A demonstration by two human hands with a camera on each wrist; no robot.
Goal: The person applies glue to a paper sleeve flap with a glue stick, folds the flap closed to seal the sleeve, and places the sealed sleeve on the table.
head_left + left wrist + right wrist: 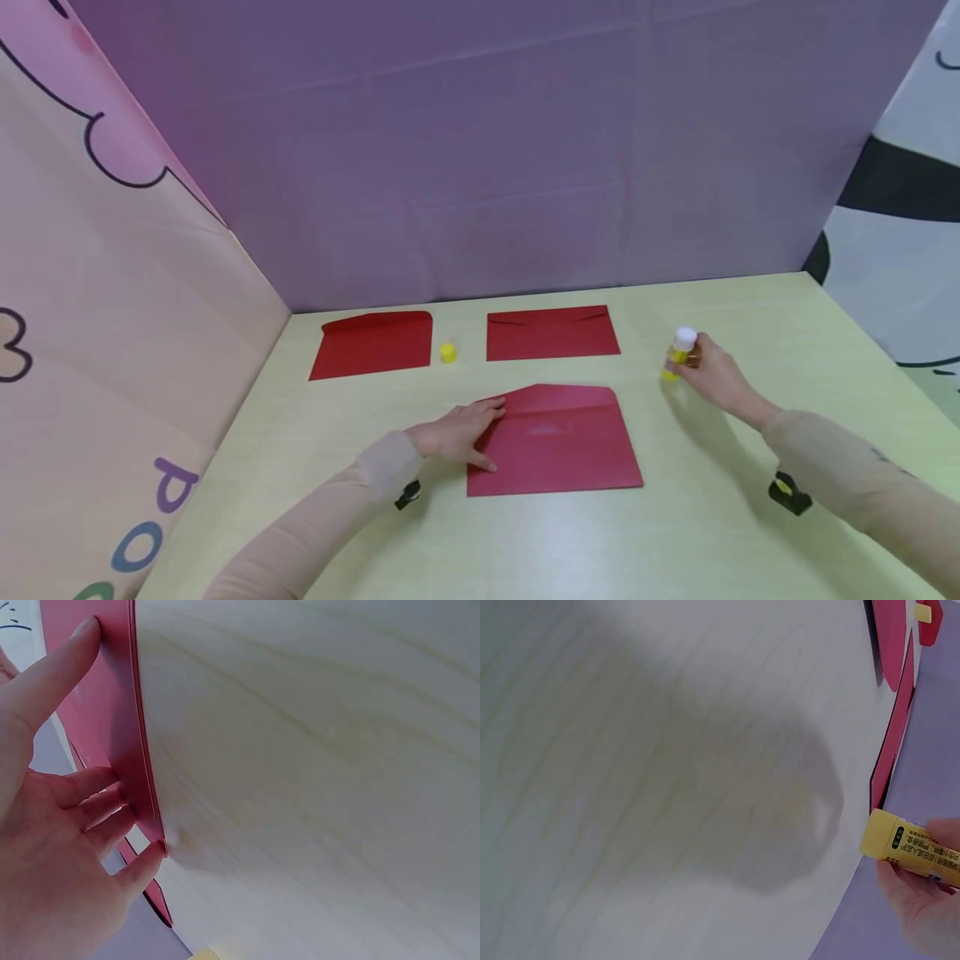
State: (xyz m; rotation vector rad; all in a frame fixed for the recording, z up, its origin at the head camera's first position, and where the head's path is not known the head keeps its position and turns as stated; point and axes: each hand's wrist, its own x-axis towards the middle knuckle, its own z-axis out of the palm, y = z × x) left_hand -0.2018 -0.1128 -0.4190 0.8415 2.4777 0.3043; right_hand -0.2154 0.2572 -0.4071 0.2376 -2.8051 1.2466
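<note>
A red envelope (pixel 562 454) lies on the table in front, its flap unfolded toward the back. A pale shiny smear shows just below the fold. My left hand (pixel 456 432) rests on the envelope's left edge with fingers and thumb spread; the left wrist view shows the fingertips (pixel 154 851) along that edge. Off to the right, my right hand (pixel 717 379) grips a yellow glue stick (pixel 911 844) between thumb and fingers, its white end up. In the head view the stick stands upright, its base close over the table. Part of its label is hidden by the fingers.
Two more red envelopes lie at the back: one on the left (pixel 378 346) with its flap raised, one in the middle (pixel 553 337) with its flap folded down. A yellow cap (pixel 447 353) stands between them. A purple backdrop (pixel 480 167) rises behind the table (pixel 525 550).
</note>
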